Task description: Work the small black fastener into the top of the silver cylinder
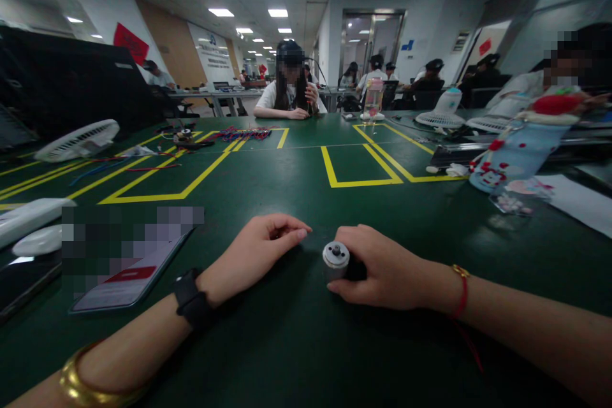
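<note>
Your right hand (382, 268) wraps the motor (335, 259) on the tabletop (296, 178), holding it upright with its shaft end pointing up. Your left hand (258, 248) rests just to the left, fingers curled in a loose pinch, apart from the motor; whether it holds anything, you cannot tell.

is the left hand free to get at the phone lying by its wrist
Probably yes: the left hand rests curled on the green table, seemingly holding nothing, and the phone lies beside its wrist with nothing between.
</note>
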A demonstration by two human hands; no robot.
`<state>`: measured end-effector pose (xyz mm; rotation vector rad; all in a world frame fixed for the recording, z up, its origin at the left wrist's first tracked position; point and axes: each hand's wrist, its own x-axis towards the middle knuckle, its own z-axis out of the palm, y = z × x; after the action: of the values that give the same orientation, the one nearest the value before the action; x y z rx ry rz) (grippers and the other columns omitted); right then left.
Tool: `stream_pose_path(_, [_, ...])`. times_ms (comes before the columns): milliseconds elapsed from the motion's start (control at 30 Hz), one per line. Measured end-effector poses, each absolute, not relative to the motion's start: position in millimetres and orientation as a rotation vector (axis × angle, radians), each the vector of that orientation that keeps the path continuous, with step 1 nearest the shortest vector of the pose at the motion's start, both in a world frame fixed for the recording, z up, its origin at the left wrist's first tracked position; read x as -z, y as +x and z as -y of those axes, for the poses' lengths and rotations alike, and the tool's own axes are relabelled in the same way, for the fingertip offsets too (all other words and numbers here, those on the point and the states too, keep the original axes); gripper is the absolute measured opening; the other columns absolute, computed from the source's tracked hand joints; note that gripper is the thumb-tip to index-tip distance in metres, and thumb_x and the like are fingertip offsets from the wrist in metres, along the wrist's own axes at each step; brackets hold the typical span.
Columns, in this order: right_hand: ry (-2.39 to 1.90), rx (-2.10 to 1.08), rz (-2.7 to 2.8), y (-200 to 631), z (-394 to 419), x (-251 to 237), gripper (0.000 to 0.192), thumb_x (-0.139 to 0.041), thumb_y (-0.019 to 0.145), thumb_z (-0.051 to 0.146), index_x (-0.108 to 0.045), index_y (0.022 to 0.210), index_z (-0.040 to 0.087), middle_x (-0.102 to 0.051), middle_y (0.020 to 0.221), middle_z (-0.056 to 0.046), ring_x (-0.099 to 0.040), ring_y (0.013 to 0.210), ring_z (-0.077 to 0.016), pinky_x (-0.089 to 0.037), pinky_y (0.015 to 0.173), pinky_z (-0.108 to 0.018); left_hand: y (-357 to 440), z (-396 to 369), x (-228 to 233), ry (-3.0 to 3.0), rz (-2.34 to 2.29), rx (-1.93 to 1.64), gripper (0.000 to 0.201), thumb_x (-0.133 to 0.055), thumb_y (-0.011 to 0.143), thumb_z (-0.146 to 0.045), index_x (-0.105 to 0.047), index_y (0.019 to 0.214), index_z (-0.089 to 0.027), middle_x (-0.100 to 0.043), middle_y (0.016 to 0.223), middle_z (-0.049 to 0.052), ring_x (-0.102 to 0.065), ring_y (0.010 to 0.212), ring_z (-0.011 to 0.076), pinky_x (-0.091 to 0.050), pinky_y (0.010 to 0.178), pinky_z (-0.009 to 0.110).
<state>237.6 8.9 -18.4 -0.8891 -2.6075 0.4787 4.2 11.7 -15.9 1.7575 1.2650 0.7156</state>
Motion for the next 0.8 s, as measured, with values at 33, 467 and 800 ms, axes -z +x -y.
stream_pose_path(33, [-0.889,-0.477,2.607,237.5,-8.8,18.3,0.025,-0.068,0.076,0.037,-0.053,0.086,0.019,-0.058,0.082,-0.002,-0.047,0.071,-0.0163,-0.034,0.065,-0.03,4.0,-11.8,16.4,1.758,-1.261,-0.719,0.029,-0.057,0.088,-0.041,-0.068,0.103,-0.019,-0.073,0.099,0.005,-0.065,0.086,0.0193,-0.05,0.071,0.03])
stream_pose_path(467, [-0.905,-0.475,2.628,237.5,-8.5,16.8,0.026,-0.068,0.078,0.038,-0.052,0.086,0.019,-0.058,0.083,-0.001,-0.047,0.072,-0.0166,-0.035,0.065,-0.03,3.5,-11.8,16.5,1.796,-1.223,-0.675,0.028,-0.055,0.09,-0.041,-0.067,0.104,-0.019,-0.072,0.103,0.005,-0.066,0.093,0.021,-0.051,0.082,0.035])
stream_pose_path(800, [-0.897,-0.48,2.626,237.7,-10.2,18.7,0.026,-0.068,0.078,0.038,-0.052,0.086,0.019,-0.057,0.083,-0.001,-0.047,0.071,-0.016,-0.034,0.065,-0.03,8.3,-7.5,10.9,1.835,-1.224,-0.685,0.026,-0.053,0.092,-0.038,-0.067,0.107,-0.021,-0.07,0.104,0.004,-0.064,0.094,0.0213,-0.05,0.082,0.035])
